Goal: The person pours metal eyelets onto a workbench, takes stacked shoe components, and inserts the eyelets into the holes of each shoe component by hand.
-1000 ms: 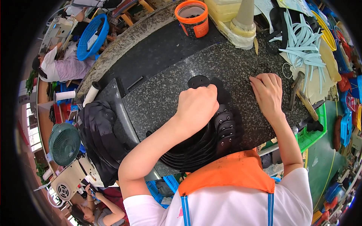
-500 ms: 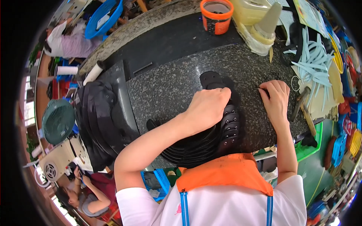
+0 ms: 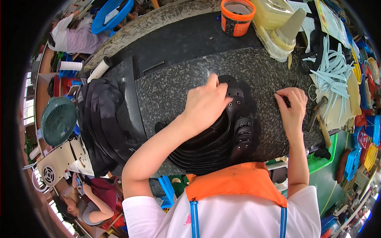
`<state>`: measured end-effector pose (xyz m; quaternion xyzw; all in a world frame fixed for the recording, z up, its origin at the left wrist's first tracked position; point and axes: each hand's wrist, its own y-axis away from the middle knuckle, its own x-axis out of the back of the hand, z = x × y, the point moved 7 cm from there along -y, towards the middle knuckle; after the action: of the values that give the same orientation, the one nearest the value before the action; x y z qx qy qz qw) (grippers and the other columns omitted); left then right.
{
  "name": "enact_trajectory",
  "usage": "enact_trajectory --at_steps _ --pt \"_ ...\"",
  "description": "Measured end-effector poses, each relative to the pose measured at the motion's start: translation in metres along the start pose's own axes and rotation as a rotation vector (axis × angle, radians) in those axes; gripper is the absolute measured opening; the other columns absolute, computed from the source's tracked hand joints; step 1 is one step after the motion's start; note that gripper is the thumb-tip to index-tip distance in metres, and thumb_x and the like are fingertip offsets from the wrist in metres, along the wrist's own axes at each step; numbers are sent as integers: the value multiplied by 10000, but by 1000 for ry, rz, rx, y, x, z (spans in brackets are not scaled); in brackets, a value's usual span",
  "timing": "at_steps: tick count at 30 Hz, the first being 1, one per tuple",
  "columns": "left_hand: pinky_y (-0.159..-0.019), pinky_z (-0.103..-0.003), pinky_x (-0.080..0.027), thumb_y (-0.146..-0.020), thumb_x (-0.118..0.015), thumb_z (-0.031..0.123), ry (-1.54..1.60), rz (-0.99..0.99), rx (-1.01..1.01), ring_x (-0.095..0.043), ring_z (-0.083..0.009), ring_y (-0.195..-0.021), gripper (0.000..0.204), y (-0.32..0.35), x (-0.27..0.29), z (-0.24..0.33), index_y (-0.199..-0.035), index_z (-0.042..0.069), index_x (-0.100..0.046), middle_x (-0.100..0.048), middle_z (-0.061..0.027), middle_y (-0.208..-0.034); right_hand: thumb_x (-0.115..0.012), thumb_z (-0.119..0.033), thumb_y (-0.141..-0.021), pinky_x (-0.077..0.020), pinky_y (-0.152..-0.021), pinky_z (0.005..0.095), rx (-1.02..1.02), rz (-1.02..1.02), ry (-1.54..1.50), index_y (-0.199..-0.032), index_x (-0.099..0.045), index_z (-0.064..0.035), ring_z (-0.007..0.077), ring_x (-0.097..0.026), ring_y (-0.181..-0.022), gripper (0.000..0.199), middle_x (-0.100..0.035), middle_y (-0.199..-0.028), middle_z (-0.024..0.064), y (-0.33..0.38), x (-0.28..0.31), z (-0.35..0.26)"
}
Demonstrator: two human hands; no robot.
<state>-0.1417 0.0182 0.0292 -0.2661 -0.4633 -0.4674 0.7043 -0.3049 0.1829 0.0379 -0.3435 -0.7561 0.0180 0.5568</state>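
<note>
Stone slab (image 3: 174, 87): speckled dark grey, spread before me in a busy workroom.
Stack of black pieces (image 3: 198, 162): on the slab's near half, curved layers overlapping, metal studs (image 3: 243, 124) along the right ends.
Left hand (image 3: 207, 101): over the slab's middle, at the upper end of the stack, my fingers mostly curled and thumb close to the top piece; I cannot tell whether they pinch it.
Right hand (image 3: 293, 105): low over the slab's right part, thumb and forefinger tips nearly together; I cannot tell whether something small sits between them.
Hammer (image 3: 323, 127): at the slab's right end, near pale blue strips (image 3: 333, 71).
Orange tub (image 3: 240, 30): beyond the slab's far edge.
Black bundle (image 3: 103, 127): off the slab's left end.
Green fan (image 3: 58, 121): well left of the slab.
Orange apron (image 3: 238, 178): on me, at the slab's near edge.
</note>
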Motion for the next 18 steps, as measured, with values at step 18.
enact_trajectory --at_steps 18 --pt "-641 -252 -560 -1010 -556 166 1222 -134 473 -651 -102 -663 206 12 -5 -11 -1059 -10 -649 -657 -24 -797 -759 -24 -770 -508 -662 325 -112 -36 -779 -865 -676 -43 222 -634 -766 128 -627 -848 59 -16 -38 -82"
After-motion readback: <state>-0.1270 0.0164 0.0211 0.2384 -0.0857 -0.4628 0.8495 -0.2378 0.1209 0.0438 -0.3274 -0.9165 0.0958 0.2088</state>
